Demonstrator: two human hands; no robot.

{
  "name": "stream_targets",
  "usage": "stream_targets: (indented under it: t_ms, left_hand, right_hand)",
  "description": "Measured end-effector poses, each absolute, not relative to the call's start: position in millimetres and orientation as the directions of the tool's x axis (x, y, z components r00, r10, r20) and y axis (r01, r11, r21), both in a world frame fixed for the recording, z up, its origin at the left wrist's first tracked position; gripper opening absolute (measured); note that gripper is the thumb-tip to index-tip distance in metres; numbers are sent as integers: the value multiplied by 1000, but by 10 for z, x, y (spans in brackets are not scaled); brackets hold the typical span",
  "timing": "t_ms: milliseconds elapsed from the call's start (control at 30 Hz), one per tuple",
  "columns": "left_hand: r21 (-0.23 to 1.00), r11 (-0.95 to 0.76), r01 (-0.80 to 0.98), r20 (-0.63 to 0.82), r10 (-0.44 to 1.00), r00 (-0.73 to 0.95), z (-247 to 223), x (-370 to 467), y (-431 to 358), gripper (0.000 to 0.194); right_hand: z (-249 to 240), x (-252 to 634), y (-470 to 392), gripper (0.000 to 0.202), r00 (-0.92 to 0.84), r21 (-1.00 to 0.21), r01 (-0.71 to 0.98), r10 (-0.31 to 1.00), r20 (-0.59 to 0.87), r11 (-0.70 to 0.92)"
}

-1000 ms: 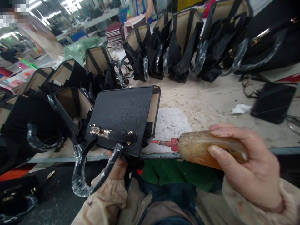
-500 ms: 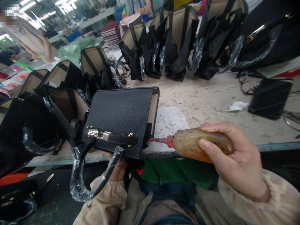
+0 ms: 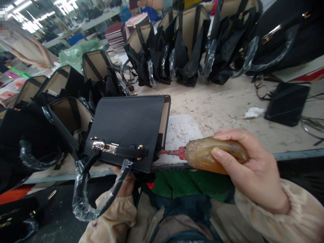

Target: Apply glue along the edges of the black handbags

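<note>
A black leather handbag (image 3: 126, 121) lies tilted at the table's front edge, its gold clasp towards me and its plastic-wrapped handle (image 3: 84, 202) hanging down. My left hand (image 3: 126, 184) grips the bag from below, behind the handle; most of its fingers are hidden. In my right hand (image 3: 253, 162), thumb on top, is an amber squeeze bottle (image 3: 202, 153) of glue-like liquid. Its red, crusted nozzle (image 3: 174, 153) points left, with the tip at the open side of the bag, by the lower corner. Whether liquid is coming out cannot be seen.
Unfinished black bags (image 3: 192, 37) stand along the back, and more bags (image 3: 68, 114) crowd the left. A dark flat case (image 3: 288, 103), eyeglasses (image 3: 262, 87) and crumpled white tissue (image 3: 254, 112) lie at right. Another person (image 3: 27, 47) stands beyond the table at far left.
The whole view has shifted slightly. The bottle's nozzle stays at the bag's side edge, and both hands keep their holds. A co-worker's arm at the back has moved.
</note>
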State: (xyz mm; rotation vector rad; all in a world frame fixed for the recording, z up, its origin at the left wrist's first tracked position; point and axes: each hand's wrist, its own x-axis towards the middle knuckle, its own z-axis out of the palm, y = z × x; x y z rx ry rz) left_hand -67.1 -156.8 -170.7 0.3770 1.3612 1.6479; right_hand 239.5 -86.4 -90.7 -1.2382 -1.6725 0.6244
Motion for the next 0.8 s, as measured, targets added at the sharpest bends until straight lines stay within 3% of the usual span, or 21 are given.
stream_targets:
  t_ms: [133, 233, 300, 467, 667, 800]
  left_hand:
    - [948, 44, -314, -238, 751, -615, -1597, -546, -1557, 73]
    - [960, 61, -275, -232, 722, -652, -1589, -495, -1522, 68]
    - [957, 67, -282, -240, 727, -643, -1609, -497, -1522, 65]
    - [976, 73, -206, -185, 780, -597, -1626, -528, -1544, 84]
    - [991, 69, -114, -127, 763, -634, -1648, -525, -1532, 60]
    - [990, 64, -124, -125, 802, -584, -1616, -524, -1501, 55]
  right_hand:
    - [-897, 2399, -862, 19, -61, -811, 456, 922, 382, 366]
    - [-878, 2396, -873, 19, -80, -810, 448, 920, 384, 378]
    - [-871, 2395, -879, 20, -87, -806, 443, 914, 396, 392]
    - [-860, 2404, -886, 21, -77, -811, 429, 911, 406, 398]
    - [-854, 2424, -865, 19, -50, -800, 458, 910, 413, 388]
    - [-887, 2440, -840, 18, -59, -788, 456, 897, 437, 414]
